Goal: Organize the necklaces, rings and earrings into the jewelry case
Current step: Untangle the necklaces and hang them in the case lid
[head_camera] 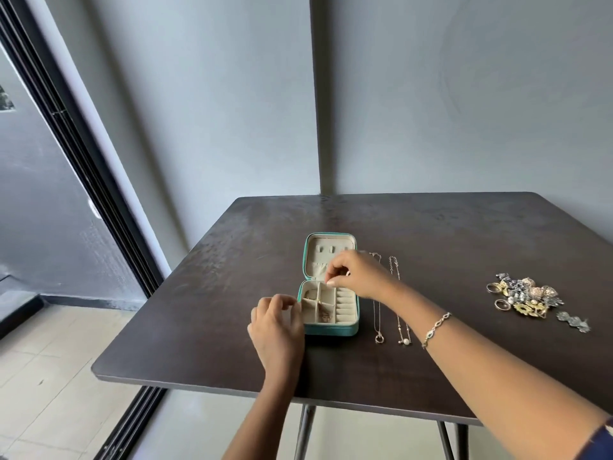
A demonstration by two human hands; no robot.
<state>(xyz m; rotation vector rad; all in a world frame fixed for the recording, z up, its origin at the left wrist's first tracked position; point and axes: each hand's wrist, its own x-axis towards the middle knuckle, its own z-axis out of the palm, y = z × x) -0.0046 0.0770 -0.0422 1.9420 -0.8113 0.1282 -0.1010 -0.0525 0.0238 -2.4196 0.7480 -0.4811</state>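
A teal jewelry case (331,329) lies open on the dark table, its lid flat at the far side. A thin gold necklace (319,303) lies across its left compartments. My right hand (358,273) hovers over the hinge with its fingertips pinched together at the end of that chain. My left hand (275,323) rests against the case's left wall, fingers curled on the rim. Two more necklaces lie right of the case, one with a ring pendant (379,338), one with a pearl (405,341). Further right sits a pile of rings and earrings (524,297).
The dark table (215,293) stands in a wall corner, and its front edge runs close to me. A loose silver earring (574,322) lies beside the pile. A sliding door frame (83,154) stands at the left above a tiled floor.
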